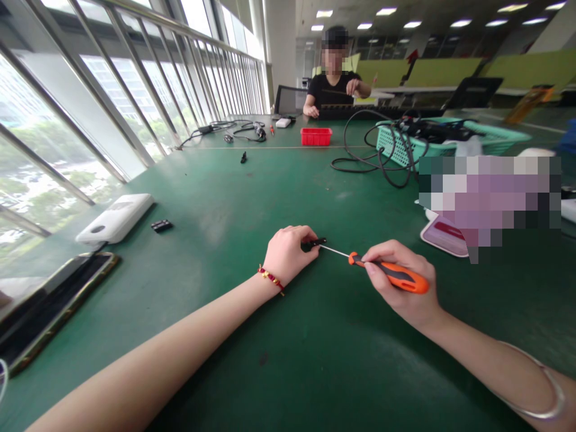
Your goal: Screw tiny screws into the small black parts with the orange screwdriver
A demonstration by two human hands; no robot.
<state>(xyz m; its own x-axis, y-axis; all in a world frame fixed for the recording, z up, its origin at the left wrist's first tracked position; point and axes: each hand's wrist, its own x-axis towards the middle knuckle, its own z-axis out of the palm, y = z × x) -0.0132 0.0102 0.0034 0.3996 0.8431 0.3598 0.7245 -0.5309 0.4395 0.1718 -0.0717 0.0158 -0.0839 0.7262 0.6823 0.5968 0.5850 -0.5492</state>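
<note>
My left hand is closed in a pinch on a small black part resting on the green table. My right hand grips an orange-and-black screwdriver. Its thin metal shaft points left, with the tip at the black part. A red bead bracelet sits on my left wrist, and a silver bangle on my right forearm.
At the left lie a white power bank, a small black piece and a dark phone-like slab. Farther back are a red tray, a teal basket with black cables, and a seated person.
</note>
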